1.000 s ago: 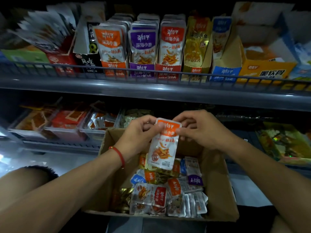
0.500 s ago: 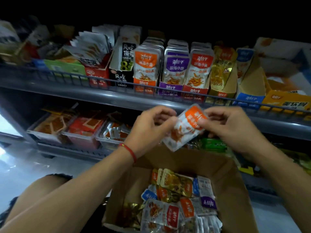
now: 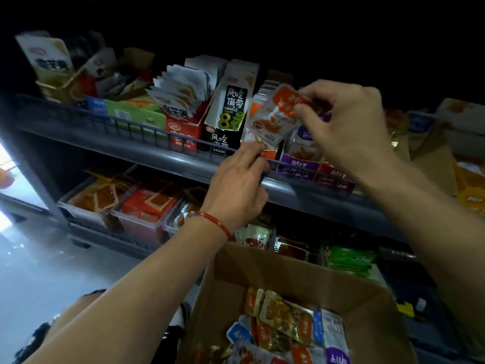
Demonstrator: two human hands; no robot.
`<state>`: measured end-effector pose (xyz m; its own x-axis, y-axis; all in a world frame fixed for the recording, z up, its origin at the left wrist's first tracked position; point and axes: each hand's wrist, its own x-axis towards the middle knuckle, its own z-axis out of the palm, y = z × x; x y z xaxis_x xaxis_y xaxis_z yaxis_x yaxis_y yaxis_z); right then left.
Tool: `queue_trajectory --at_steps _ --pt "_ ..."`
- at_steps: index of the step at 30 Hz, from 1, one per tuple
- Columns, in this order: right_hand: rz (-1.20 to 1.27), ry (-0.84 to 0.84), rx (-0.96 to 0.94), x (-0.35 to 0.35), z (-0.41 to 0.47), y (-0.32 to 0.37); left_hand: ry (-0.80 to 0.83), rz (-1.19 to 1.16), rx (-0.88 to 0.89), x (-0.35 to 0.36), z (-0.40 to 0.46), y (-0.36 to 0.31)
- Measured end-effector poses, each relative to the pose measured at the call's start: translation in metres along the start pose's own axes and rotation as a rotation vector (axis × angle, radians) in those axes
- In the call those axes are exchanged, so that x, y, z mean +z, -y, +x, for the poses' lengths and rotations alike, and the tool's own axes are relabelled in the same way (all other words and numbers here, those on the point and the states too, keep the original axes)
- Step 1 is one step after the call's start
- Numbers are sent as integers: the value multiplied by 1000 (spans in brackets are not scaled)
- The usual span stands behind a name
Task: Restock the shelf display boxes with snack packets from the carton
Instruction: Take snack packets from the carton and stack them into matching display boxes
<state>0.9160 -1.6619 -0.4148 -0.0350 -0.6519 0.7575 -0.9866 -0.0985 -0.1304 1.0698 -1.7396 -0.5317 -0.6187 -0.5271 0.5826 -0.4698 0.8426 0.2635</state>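
Observation:
An orange-topped snack packet (image 3: 275, 115) is tilted at the upper shelf, in front of the orange display box (image 3: 267, 153). My right hand (image 3: 346, 127) pinches its top corner. My left hand (image 3: 238, 187), with a red string on the wrist, pinches its lower edge at the shelf's wire rail (image 3: 147, 130). To the right stands a purple display box (image 3: 299, 164) with packets in it. Below, the open brown carton (image 3: 275, 269) holds several mixed packets (image 3: 286, 319).
Left of the orange box stand a black seaweed box (image 3: 228, 114), a red box (image 3: 183, 132) of white packets and a green box (image 3: 136, 114). The lower shelf carries clear trays (image 3: 141, 214) of red snacks and green packets (image 3: 349, 258). Yellow boxes (image 3: 469, 190) stand far right.
Both hands have carried the orange packet up from above the carton to the orange display box on the upper shelf. The camera has tilted up and drawn closer.

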Motion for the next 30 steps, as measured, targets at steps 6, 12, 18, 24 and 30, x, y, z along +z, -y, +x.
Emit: queue_trajectory --at_steps 6,12,18,24,30 --pt "-246 107 -252 18 10 3 -6 46 -42 1 1 -7" --pt "-430 193 -227 28 33 4 9 29 -76 1 1 -9" --pt "-462 140 -172 40 35 15 27 4 -64 0 -1 -10" --pt "-376 94 -119 41 28 11 13 -15 -36 3 -2 -5" --pt "-322 30 -165 29 17 15 30 -40 -2 5 -8 1"
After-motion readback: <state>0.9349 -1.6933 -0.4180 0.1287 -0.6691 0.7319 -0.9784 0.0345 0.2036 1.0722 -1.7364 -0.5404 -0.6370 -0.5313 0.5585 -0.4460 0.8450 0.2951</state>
